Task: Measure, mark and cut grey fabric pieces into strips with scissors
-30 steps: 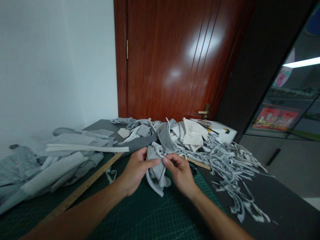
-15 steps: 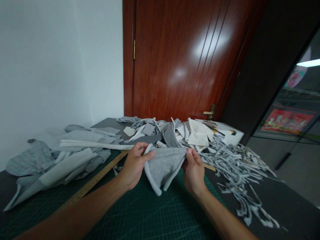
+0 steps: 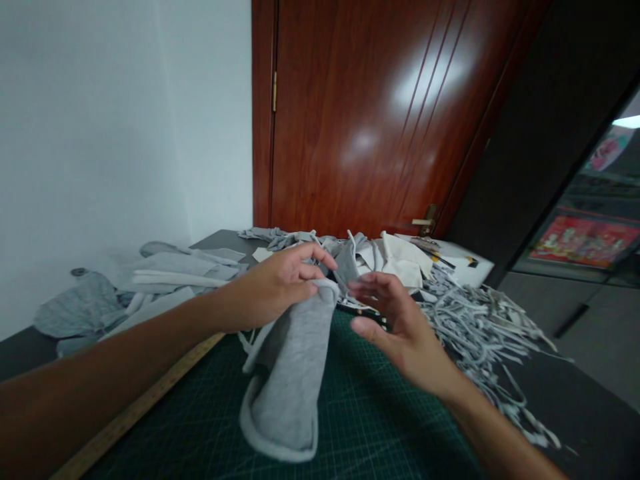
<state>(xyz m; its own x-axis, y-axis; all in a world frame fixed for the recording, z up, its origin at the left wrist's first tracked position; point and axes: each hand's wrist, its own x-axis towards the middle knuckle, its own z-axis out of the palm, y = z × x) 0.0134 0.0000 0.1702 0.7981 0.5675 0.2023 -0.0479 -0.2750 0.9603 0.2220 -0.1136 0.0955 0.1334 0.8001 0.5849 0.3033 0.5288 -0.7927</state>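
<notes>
A grey piece of knit fabric point(image 3: 296, 380) with rolled edges hangs down over the green cutting mat point(image 3: 210, 413). My left hand point(image 3: 273, 283) pinches its upper edge between thumb and fingers. Just right of the fabric is my right hand point(image 3: 400, 330), fingers apart and curved, with nothing held. Beyond both hands, a heap of grey and cream fabric pieces point(image 3: 407, 257) lies on the table. Under my left forearm runs a wooden ruler point(image 3: 145, 400), partly hidden.
Grey fabric pieces point(image 3: 83, 310) are piled at the left by the wall. Thin cut fabric strips point(image 3: 475, 333) lie tangled at the right. A white box point(image 3: 467, 263) stands at the back right, before a brown door point(image 3: 350, 120).
My right hand has let go of the fabric and opened. The piece, stretched between both hands before, now dangles lengthwise from my left hand, which has moved a little right and up.
</notes>
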